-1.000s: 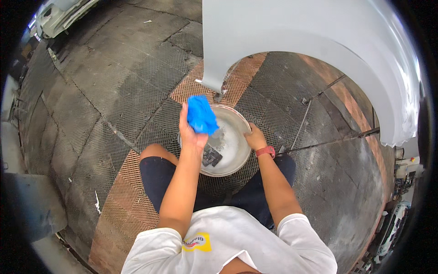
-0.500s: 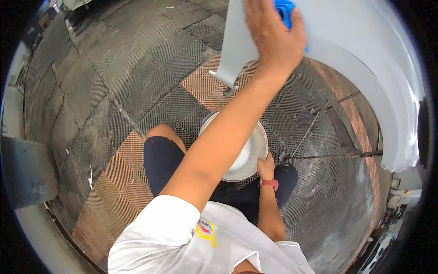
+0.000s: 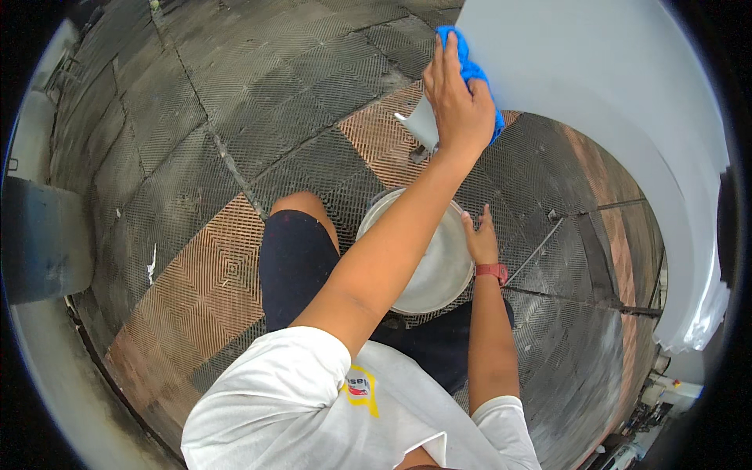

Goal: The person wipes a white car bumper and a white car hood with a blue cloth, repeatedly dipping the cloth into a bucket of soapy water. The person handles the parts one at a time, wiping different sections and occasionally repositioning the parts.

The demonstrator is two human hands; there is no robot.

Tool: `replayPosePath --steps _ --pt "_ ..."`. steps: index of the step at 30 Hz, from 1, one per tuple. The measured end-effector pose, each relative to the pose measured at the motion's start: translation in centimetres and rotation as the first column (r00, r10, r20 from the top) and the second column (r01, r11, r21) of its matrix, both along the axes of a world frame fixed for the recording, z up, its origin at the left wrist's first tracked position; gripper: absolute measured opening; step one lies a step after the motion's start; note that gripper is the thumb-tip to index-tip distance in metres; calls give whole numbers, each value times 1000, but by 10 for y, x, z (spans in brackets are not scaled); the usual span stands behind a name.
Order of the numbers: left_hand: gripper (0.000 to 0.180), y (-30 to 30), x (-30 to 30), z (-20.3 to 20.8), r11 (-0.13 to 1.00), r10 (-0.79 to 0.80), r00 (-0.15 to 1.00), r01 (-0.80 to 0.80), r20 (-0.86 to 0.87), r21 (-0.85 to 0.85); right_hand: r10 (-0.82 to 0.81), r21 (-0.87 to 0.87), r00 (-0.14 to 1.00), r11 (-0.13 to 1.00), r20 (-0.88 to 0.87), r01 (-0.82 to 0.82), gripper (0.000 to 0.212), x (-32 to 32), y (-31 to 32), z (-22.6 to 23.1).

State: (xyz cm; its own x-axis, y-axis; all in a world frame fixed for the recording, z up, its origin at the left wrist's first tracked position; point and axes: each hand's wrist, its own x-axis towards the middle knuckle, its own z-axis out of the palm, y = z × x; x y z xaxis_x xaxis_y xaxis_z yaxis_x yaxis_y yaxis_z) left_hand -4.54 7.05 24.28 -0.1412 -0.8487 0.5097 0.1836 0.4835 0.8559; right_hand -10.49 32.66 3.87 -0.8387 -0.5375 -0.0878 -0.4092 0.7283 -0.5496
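a white shirt (image 3: 258, 384) of soft, creased fabric is seen nearest, with dark, smooth shorts (image 3: 294, 266) below bent knees. a red watch (image 3: 493, 271) is worn on the right wrist. the right hand (image 3: 482, 237) is held loosely open, with thumb and fingers spread and nothing gripped, beside the rim of a round, pale bucket (image 3: 453, 282); whether the rim is touched cannot be told. part of the bucket is covered by the left forearm. farther out, a crumpled, soft blue cloth (image 3: 475, 72) is held under the left hand (image 3: 460, 102), its fingers laid long and nearly flat over the folds, against the edge of a light grey panel (image 3: 580, 70). the panel is smooth and hard, cut in a broad arch, with a glossy curved flank. below, the floor (image 3: 298, 110) is laid with ribbed black and tan tiles, where a thin rod (image 3: 536, 251) is seen.
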Motion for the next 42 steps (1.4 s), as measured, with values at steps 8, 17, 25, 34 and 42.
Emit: replayPosePath --steps 8,17,25,34,42 --pt "76 -11 -15 -141 925 -53 974 -34 218 378 108 207 994 973 -11 -103 70 3 -14 -16" --pt "77 -50 -43 -271 742 -180 954 -27 239 669 93 133 995 987 -28 -89 55 -1 -12 -22" --pt "70 -58 -28 -292 95 -327 832 501 -449 860 80 128 996 989 -25 -76 52 -4 -6 -33" --pt "37 -31 -22 -244 -143 -209 886 391 -414 909 9 237 998 971 62 -24 48 0 -16 -13" --pt "64 7 15 -185 379 -227 892 450 -390 809 81 138 997 987 -6 -80 48 -4 -9 -34"
